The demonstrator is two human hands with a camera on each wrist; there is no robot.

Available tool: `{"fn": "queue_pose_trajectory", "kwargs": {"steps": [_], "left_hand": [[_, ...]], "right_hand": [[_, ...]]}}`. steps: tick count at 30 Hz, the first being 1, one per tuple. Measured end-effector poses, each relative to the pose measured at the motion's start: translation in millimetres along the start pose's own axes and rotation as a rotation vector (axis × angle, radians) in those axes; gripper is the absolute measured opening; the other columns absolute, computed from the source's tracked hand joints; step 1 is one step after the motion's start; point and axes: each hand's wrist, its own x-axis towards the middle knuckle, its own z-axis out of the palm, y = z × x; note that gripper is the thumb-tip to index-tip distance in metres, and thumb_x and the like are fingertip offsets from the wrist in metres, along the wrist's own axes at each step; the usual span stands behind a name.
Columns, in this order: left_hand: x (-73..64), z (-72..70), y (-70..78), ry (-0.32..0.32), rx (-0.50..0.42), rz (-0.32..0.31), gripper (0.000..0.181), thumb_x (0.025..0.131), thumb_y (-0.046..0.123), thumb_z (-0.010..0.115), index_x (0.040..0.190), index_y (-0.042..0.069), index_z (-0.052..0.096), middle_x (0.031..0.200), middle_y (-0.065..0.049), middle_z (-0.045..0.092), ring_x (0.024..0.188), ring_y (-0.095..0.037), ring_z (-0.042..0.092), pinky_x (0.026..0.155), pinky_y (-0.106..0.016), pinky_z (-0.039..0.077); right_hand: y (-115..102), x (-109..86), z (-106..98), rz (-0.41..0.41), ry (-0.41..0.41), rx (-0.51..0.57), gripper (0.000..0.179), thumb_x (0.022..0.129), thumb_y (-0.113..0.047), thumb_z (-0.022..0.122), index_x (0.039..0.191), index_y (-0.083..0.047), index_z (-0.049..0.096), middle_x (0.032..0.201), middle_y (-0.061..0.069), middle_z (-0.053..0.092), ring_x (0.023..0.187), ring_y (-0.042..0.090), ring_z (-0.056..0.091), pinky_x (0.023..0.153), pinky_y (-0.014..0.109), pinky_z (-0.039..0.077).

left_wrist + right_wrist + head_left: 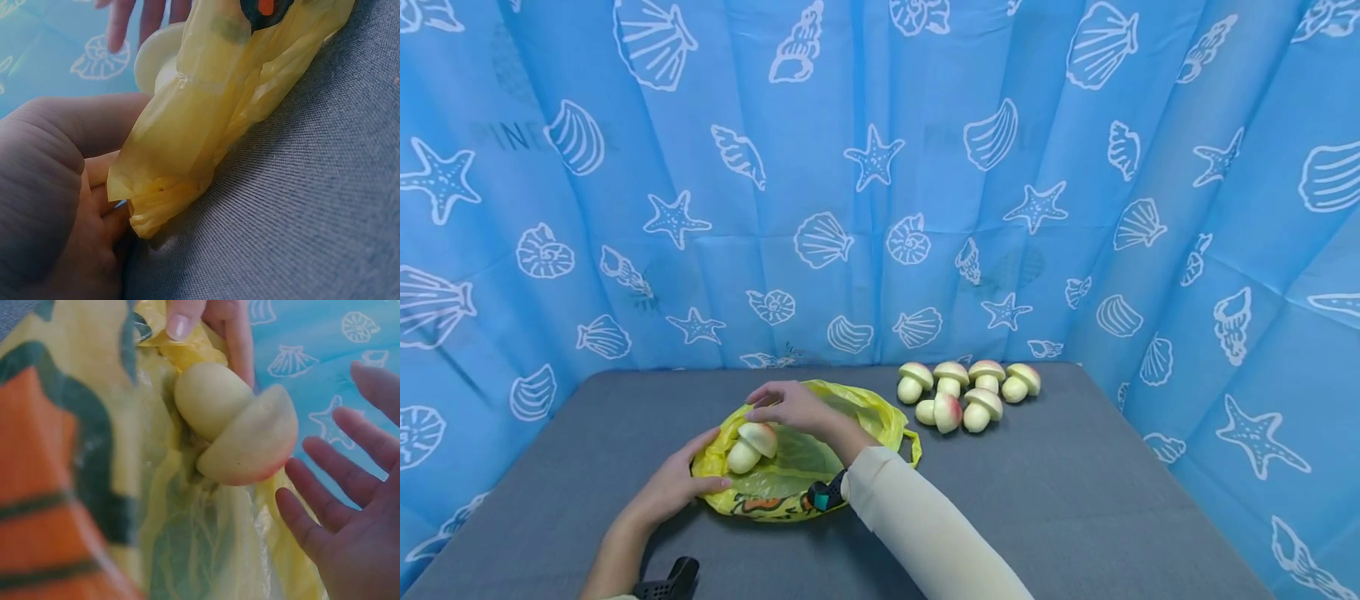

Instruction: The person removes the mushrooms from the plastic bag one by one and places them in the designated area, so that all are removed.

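A yellow plastic bag (797,467) lies on the table with its mouth spread wide. My left hand (670,485) grips the bag's left end, thumb over the near rim and fingers at the far side. Inside that end sits a toy mushroom (747,450), pale with a pink-tinged cap; the right wrist view shows this mushroom (215,403) beside the left thumb (182,322). Over the bag reaches my right hand (793,408). Its fingers (322,506) are spread and relaxed next to the mushroom's cap, with nothing held. Part of the mushroom is hidden behind yellow plastic in the left wrist view.
Several similar mushrooms (951,412) stand and lie in two rows at the table's back right. The grey cloth-covered table (1037,500) ends at a blue curtain (880,208) with white shell prints. A bag handle loop (914,448) sticks out on the right.
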Motion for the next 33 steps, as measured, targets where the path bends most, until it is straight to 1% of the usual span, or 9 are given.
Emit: {"fn": "queue_pose_trajectory", "kwargs": {"steps": [3, 7, 9, 13, 17, 21, 24, 33], "left_hand": [[-0.2, 0.3, -0.4, -0.002, -0.007, 0.007, 0.093, 0.084, 0.033, 0.074, 0.152, -0.003, 0.021, 0.153, -0.033, 0.02, 0.137, -0.052, 0.021, 0.105, -0.066, 0.024], [0.1, 0.9, -1.0, -0.005, -0.016, 0.014, 0.093, 0.085, 0.032, 0.074, 0.152, -0.002, 0.021, 0.153, -0.033, 0.02, 0.137, -0.052, 0.021, 0.105, -0.065, 0.025], [0.4, 1.2, -1.2, -0.008, -0.019, 0.011, 0.093, 0.085, 0.032, 0.074, 0.153, -0.002, 0.021, 0.153, -0.033, 0.019, 0.137, -0.052, 0.02, 0.105, -0.065, 0.025], [0.7, 1.0, -1.7, -0.015, -0.027, -0.003, 0.094, 0.085, 0.033, 0.074, 0.153, -0.001, 0.02, 0.154, -0.032, 0.018, 0.138, -0.052, 0.018, 0.105, -0.065, 0.026], [1.8, 0.5, -1.8, -0.017, -0.019, -0.011, 0.094, 0.086, 0.035, 0.073, 0.153, -0.001, 0.019, 0.154, -0.032, 0.017, 0.137, -0.052, 0.019, 0.103, -0.065, 0.028], [2.5, 0.7, -2.0, -0.012, -0.01, -0.01, 0.094, 0.086, 0.037, 0.073, 0.153, -0.001, 0.019, 0.153, -0.032, 0.019, 0.137, -0.051, 0.021, 0.102, -0.064, 0.03], [2.1, 0.9, -2.6, -0.008, -0.009, -0.009, 0.094, 0.086, 0.036, 0.073, 0.153, -0.001, 0.02, 0.154, -0.032, 0.019, 0.137, -0.051, 0.021, 0.103, -0.064, 0.029], [3.1, 0.1, -3.8, -0.001, 0.022, -0.008, 0.093, 0.086, 0.035, 0.073, 0.153, -0.002, 0.019, 0.153, -0.033, 0.019, 0.137, -0.052, 0.021, 0.104, -0.066, 0.026]], "right_hand": [[1.7, 1.6, 5.5, 0.024, -0.029, -0.071, 0.035, 0.091, -0.028, 0.07, 0.121, -0.01, 0.067, 0.107, -0.004, 0.067, 0.097, 0.01, 0.061, 0.082, 0.03, 0.051], [3.6, 3.8, 10.0, 0.03, -0.085, -0.186, 0.038, 0.09, -0.028, 0.072, 0.123, -0.013, 0.066, 0.117, -0.001, 0.065, 0.106, 0.012, 0.059, 0.084, 0.027, 0.049], [4.2, 4.5, 11.7, 0.027, -0.116, -0.251, 0.04, 0.089, -0.027, 0.073, 0.126, -0.015, 0.065, 0.12, -0.002, 0.063, 0.108, 0.012, 0.057, 0.084, 0.026, 0.048], [3.0, 4.2, 15.5, 0.013, -0.165, -0.365, 0.046, 0.086, -0.022, 0.077, 0.13, -0.018, 0.063, 0.119, -0.005, 0.06, 0.102, 0.009, 0.055, 0.079, 0.023, 0.047], [0.5, 2.8, 19.5, -0.006, -0.178, -0.452, 0.046, 0.085, -0.018, 0.077, 0.128, -0.018, 0.063, 0.115, -0.006, 0.06, 0.091, 0.007, 0.053, 0.074, 0.021, 0.045], [-1.4, 1.2, 21.0, -0.011, -0.171, -0.489, 0.042, 0.085, -0.016, 0.077, 0.125, -0.017, 0.064, 0.115, -0.006, 0.061, 0.087, 0.006, 0.053, 0.071, 0.02, 0.045], [-0.8, 0.4, 19.9, -0.03, -0.164, -0.499, 0.041, 0.085, -0.016, 0.077, 0.124, -0.018, 0.064, 0.114, -0.007, 0.061, 0.086, 0.006, 0.053, 0.07, 0.02, 0.045], [-0.2, -3.7, 6.8, -0.063, -0.159, -0.492, 0.041, 0.085, -0.016, 0.077, 0.124, -0.017, 0.064, 0.113, -0.006, 0.061, 0.086, 0.006, 0.053, 0.071, 0.02, 0.045]]}}
